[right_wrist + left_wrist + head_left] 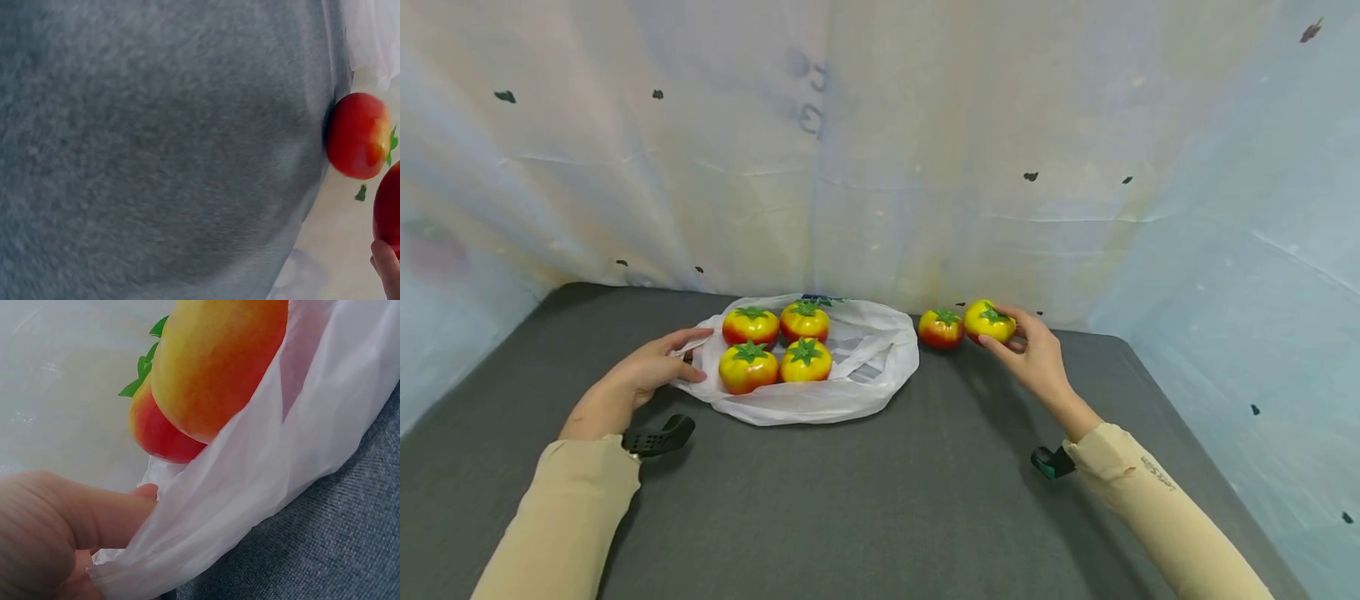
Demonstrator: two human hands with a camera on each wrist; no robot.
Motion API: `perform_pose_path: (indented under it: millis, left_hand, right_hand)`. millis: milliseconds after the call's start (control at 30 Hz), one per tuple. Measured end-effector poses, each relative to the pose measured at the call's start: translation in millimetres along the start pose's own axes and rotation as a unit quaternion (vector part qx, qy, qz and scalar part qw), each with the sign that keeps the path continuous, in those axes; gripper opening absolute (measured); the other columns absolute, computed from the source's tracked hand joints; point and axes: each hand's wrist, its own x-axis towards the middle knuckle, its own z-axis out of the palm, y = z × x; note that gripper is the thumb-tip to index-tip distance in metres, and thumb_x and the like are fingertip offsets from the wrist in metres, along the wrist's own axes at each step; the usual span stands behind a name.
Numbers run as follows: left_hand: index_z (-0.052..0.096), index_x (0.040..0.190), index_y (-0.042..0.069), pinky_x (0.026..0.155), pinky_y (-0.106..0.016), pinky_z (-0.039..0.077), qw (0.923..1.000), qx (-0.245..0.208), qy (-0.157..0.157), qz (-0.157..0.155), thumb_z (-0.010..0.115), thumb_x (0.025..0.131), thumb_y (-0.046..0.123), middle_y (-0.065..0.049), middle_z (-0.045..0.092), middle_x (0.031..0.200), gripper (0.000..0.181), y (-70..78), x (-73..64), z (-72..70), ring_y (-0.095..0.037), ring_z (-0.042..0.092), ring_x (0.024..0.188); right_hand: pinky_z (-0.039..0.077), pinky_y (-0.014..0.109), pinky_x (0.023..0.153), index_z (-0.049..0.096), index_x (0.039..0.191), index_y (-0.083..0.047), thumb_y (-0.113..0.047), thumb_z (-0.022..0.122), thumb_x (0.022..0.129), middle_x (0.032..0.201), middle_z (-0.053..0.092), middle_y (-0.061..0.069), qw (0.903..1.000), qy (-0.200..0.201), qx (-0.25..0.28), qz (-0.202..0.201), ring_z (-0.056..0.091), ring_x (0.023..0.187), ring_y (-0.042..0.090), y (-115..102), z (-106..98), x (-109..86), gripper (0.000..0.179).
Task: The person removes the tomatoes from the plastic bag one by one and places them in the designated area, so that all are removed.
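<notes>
My left hand (643, 368) holds the left edge of a white plastic bag (797, 410), its thumb and fingers at the rim. Several yellow-and-red tomatoes (748, 369) with green leaf tops sit grouped in the left part of the bag; the left wrist view shows a tomato (219, 362) close above the bag's side. In my right hand (1036, 358) is another tomato (985, 323), gripped between thumb and fingers and raised over the table's far side. Just left of it, one more tomato (941, 332) stands on the table, near the bag's right end.
A dark grey cloth-covered table (850, 508) spreads under everything. Pale, wrinkled sheeting (917, 167) rises right behind its far edge. More sheeting (1285, 275) closes off the right side. Black wrist mounts (658, 435) stick out from both sleeves, low over the table.
</notes>
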Motion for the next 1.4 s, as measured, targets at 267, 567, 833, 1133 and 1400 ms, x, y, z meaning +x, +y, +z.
perform_pose_path:
  millis: [267,567,833,1133,1400]
  left_hand:
    - [0.012,0.154,0.014,0.103,-0.076,0.009,1.0000,0.001,0.002,0.004,0.062,0.086,0.007,-0.026,-0.015,0.156,0.085,-0.9,1.0,0.8,-0.054,-0.008,0.139]
    - [0.012,0.154,0.013,0.106,-0.074,0.010,0.9999,0.001,0.004,0.011,0.061,0.086,0.007,-0.028,-0.011,0.156,0.084,1.0,-2.5,2.8,-0.055,-0.003,0.138]
    - [0.012,0.154,0.013,0.103,-0.076,0.009,1.0000,0.000,0.003,0.009,0.061,0.087,0.007,-0.028,-0.012,0.156,0.084,1.2,-2.9,1.5,-0.055,-0.006,0.139]
    - [0.013,0.154,0.014,0.103,-0.077,0.009,0.9999,0.004,0.006,0.009,0.062,0.087,0.007,-0.026,-0.013,0.157,0.083,1.6,0.7,2.6,-0.054,-0.008,0.139]
    - [0.012,0.154,0.013,0.104,-0.076,0.009,0.9999,0.007,0.010,0.008,0.062,0.087,0.006,-0.027,-0.013,0.157,0.084,0.6,-0.1,2.2,-0.054,-0.007,0.139]
  right_hand:
    - [0.054,0.049,0.087,0.050,0.136,-0.008,-0.027,0.067,0.090,0.131,0.052,0.022,0.9994,-0.005,-0.002,0.034,0.059,0.111,0.041,15,8,1.5,0.054]
    - [0.053,0.051,0.088,0.049,0.137,-0.009,-0.029,0.066,0.091,0.132,0.052,0.023,0.9977,-0.011,-0.031,0.058,0.059,0.109,0.042,27,12,7.9,0.053]
    - [0.048,0.053,0.091,0.048,0.137,-0.005,-0.025,0.067,0.090,0.131,0.052,0.027,0.9951,-0.032,-0.050,0.078,0.055,0.109,0.043,32,15,13.1,0.054]
    - [0.045,0.055,0.091,0.039,0.144,-0.004,-0.024,0.066,0.090,0.135,0.048,0.030,0.9904,-0.059,-0.069,0.104,0.053,0.110,0.044,34,18,15.7,0.064]
    - [0.043,0.056,0.098,0.025,0.152,-0.008,-0.026,0.065,0.091,0.146,0.037,0.030,0.9869,-0.079,-0.062,0.126,0.048,0.121,0.046,33,17,17.4,0.076]
